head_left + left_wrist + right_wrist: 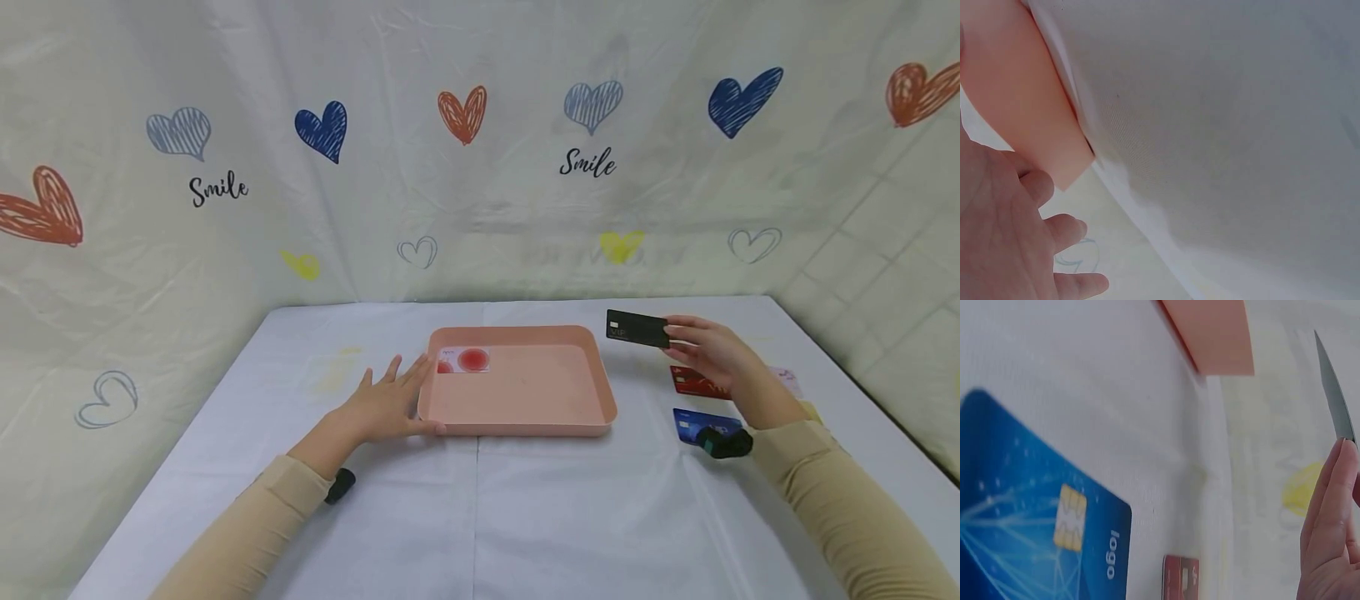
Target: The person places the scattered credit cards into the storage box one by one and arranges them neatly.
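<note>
A black VIP card [636, 328] is pinched by its right end between the fingers and thumb of my right hand [708, 354], raised above the table just right of the pink tray [525, 431]. In the right wrist view the black card [1335, 394] appears nearly edge-on. My left hand [386, 404] rests at the tray's left side with fingers spread, the thumb at the front left corner. Inside the tray, at its upper left, lies a white card with red circles [472, 360].
Below my right hand lie a red card [699, 382] and a blue chip card [693, 423]. A pale pink card [787, 381] and a yellow one [812, 412] show partly behind the right wrist. White cloth [547, 517] covers the table; a heart-printed curtain [517, 208] hangs behind.
</note>
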Demonstrator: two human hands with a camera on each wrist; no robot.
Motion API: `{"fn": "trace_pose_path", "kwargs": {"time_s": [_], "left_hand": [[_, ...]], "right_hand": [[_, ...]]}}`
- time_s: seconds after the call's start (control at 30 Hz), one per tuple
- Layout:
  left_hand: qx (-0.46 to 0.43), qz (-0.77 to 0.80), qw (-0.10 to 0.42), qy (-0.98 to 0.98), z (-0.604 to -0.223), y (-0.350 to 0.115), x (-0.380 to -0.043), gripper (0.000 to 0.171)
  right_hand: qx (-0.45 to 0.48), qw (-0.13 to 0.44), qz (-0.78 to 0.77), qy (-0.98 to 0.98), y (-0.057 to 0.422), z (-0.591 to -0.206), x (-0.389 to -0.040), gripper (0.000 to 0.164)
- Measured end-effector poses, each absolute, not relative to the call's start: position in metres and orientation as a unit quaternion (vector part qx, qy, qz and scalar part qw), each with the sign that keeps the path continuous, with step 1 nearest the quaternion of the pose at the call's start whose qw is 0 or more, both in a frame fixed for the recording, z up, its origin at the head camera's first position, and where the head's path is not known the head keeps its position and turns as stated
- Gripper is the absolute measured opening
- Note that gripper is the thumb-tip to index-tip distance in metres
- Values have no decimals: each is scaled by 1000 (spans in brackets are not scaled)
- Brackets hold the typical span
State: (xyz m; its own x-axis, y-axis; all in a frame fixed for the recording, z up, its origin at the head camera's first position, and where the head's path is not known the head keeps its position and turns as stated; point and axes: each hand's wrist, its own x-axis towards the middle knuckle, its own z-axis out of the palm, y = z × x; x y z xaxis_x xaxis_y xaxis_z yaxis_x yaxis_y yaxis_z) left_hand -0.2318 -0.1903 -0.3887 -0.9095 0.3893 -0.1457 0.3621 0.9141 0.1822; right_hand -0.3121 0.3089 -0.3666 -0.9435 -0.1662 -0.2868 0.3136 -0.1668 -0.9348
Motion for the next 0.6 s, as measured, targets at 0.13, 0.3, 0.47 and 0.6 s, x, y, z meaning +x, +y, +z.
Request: {"fn": "trace_pose_path", "kwargs": {"time_s": [0.13, 0.3, 0.47, 0.6], "left_hand": [[193, 77, 90, 974, -389, -191, -232, 112], [192, 78, 90, 974, -390, -191, -233, 112], [188, 81, 92, 974, -390, -190, -233, 113], [188, 83, 91, 974, -389, -190, -232, 113]], "right_hand": [[52, 160, -767, 619, 302, -366, -311, 20], [41, 162, -750, 640, 291, -367, -310, 9], [30, 170, -743, 647, 279, -368, -308, 14], [14, 174, -759, 628, 271, -369, -306, 14]]}}
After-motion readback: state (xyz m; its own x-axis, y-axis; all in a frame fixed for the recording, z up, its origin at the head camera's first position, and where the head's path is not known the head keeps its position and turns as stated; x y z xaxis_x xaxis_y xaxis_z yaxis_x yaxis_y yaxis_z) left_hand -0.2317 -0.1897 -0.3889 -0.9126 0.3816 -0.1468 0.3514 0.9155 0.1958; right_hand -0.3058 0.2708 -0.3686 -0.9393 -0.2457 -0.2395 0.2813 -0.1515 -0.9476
